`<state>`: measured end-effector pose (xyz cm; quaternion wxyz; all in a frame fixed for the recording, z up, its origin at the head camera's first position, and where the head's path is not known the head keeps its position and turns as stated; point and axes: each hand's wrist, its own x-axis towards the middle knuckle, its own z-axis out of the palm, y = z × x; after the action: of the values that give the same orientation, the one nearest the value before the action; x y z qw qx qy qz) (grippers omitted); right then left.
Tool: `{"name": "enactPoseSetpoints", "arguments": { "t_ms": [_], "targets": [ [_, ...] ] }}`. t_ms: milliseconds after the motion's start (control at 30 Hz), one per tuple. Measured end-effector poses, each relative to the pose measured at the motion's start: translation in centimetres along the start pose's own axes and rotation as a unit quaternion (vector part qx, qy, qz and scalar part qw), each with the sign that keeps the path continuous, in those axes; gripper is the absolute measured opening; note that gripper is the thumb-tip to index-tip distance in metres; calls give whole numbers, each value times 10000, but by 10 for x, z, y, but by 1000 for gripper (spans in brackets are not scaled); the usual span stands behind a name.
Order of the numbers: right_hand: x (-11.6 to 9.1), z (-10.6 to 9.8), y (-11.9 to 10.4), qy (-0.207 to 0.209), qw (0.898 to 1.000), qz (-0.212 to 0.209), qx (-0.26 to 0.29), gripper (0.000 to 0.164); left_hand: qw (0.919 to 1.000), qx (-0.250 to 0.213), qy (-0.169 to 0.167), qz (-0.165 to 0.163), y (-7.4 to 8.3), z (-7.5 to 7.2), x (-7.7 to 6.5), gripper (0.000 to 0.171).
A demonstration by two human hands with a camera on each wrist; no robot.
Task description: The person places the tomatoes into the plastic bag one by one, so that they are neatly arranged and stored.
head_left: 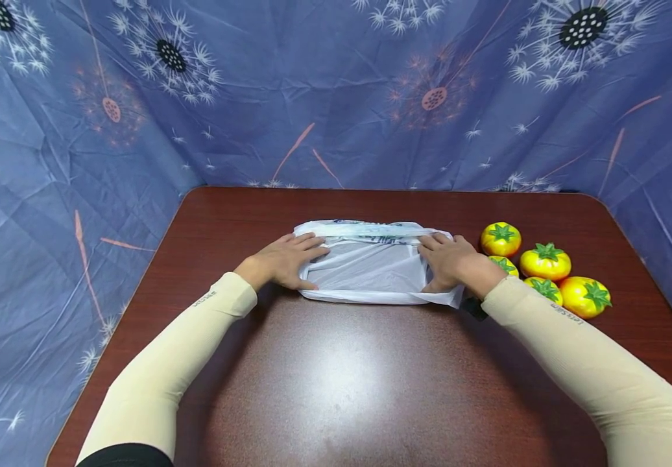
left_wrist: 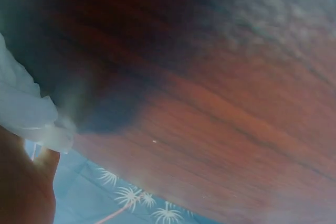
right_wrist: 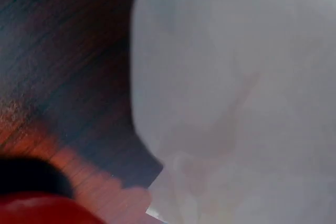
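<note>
A white plastic bag point(head_left: 368, 269) with blue-green print along its far side lies spread on the table, its mouth opened wide. At its left end rests my left hand point(head_left: 288, 261), fingers straight and spread over the rim, thumb at the near corner. My right hand point(head_left: 451, 263) lies on the right end in much the same way, fingers reaching over the edge. The left wrist view catches part of the bag point(left_wrist: 23, 108) above the hand point(left_wrist: 23, 182). Thin white plastic point(right_wrist: 236, 77) fills most of the right wrist view, with the right hand hidden behind it.
Several yellow-orange fruits with green leafy tops, like persimmons point(head_left: 546, 261), sit close together right of the right hand. The dark reddish-brown table point(head_left: 342, 383) has rounded far corners. Behind it hangs a blue cloth point(head_left: 312, 84) with dandelion patterns.
</note>
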<state>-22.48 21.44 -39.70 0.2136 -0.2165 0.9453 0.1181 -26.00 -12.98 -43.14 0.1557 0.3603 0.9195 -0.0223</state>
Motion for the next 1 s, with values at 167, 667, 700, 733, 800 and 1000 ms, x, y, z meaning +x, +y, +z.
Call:
{"name": "enactPoseSetpoints", "arguments": {
  "t_ms": [167, 667, 700, 733, 800, 1000],
  "targets": [
    [-1, 2, 5, 9, 10000, 83, -44, 95, 9997, 144, 215, 54, -2, 0, 2, 91],
    [-5, 1, 7, 219, 9992, 27, -328, 91, 9994, -339, 13, -25, -15, 3, -2, 96],
    [-5, 1, 7, 193, 9993, 22, -304, 91, 9993, -368, 25, -3, -15, 4, -2, 97],
    [-5, 1, 7, 175, 9995, 16, -274, 92, 9993, -363, 16, 1, -16, 4, -3, 97],
    [-5, 2, 7, 159, 9997, 1, -205, 92, 9996, -299, 6, -8, -15, 5, -3, 98],
    [-4, 4, 7, 167, 9998, -68, -39, 91, 9995, -288, -24, -86, -12, 4, -3, 100]
  ]
}}
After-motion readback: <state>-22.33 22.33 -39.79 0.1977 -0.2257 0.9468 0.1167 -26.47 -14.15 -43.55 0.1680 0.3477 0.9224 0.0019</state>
